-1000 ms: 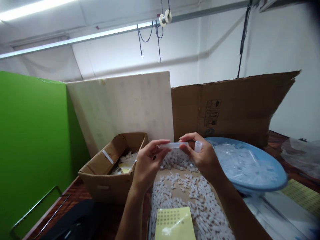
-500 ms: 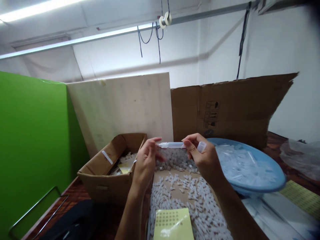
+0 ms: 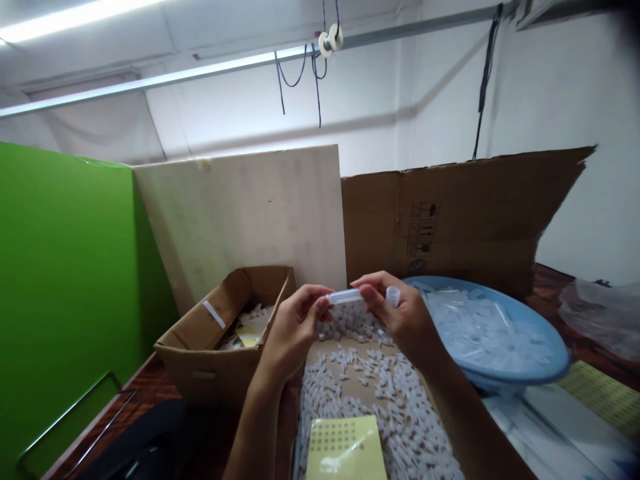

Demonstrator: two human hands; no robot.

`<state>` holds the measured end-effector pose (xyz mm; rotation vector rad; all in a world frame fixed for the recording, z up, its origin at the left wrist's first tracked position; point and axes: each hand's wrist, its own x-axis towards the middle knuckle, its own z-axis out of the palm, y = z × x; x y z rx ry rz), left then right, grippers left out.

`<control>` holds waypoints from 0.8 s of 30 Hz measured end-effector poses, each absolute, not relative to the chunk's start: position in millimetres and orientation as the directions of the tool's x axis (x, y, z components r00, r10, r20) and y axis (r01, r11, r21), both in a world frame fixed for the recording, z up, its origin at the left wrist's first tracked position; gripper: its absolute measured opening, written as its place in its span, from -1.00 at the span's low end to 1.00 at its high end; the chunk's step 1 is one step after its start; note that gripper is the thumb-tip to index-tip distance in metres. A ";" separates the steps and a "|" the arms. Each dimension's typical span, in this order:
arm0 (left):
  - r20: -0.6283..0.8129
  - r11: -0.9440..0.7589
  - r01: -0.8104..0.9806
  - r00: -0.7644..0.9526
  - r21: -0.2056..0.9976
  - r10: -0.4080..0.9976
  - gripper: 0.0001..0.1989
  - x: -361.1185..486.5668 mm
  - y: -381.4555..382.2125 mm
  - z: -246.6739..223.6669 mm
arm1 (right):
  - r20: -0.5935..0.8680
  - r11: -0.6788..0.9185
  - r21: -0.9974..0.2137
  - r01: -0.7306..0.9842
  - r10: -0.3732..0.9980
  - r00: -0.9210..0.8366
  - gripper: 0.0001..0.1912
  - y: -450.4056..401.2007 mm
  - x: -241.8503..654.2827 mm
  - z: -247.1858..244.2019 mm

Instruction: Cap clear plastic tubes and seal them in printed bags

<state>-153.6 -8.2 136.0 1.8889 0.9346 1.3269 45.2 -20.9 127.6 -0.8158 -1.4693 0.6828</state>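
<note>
Both hands hold a clear plastic tube (image 3: 345, 297) nearly level above the small parts. At its left end, the fingertips of my left hand (image 3: 294, 328) are pinched together. My right hand (image 3: 407, 317) grips the other end between thumb and fingers. A second translucent tube (image 3: 393, 295) pokes out of the right hand, its round end towards me. Beneath them lies a heap of small translucent pieces (image 3: 353, 321), too small to name. Closer to me, many little white pointed plastic parts (image 3: 325, 390) are spread over cardboard, with a yellow sticker sheet (image 3: 345, 450) on top.
To the left, an open cardboard box (image 3: 205, 373) holds scraps. At right, a blue basin (image 3: 535, 377) is full of clear tubes. Upright cardboard (image 3: 470, 220) and a pale board (image 3: 245, 213) stand behind. More yellow sheets (image 3: 605, 400) and a plastic bag (image 3: 600, 313) lie far right.
My left hand has moved right and its loose fingers have closed on the tube's left end. The tube has dropped slightly and tilted, and the right hand has shifted a little left.
</note>
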 end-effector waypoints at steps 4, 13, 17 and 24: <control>0.444 -0.571 0.224 0.432 0.790 0.785 -0.72 -160.3 -7.9 136.2 | 0.607 0.625 -0.779 0.052 0.772 -0.187 -0.75 -24.0 50.8 131.6; 0.482 -0.608 0.383 0.378 0.696 0.790 -0.86 -141.3 -11.4 136.9 | 0.631 0.631 -0.775 0.034 0.772 0.078 -0.73 -16.0 40.8 121.3; 0.700 -0.671 0.550 0.203 0.496 0.684 -0.89 -116.4 -16.4 126.7 | 0.579 0.618 -0.776 -0.128 0.778 0.244 -0.68 -4.9 39.9 110.8; 0.839 -0.683 0.620 0.073 0.385 0.540 -0.91 -87.0 -14.4 102.0 | 0.568 0.650 -0.749 -0.132 0.732 0.377 -0.61 -1.7 40.5 109.7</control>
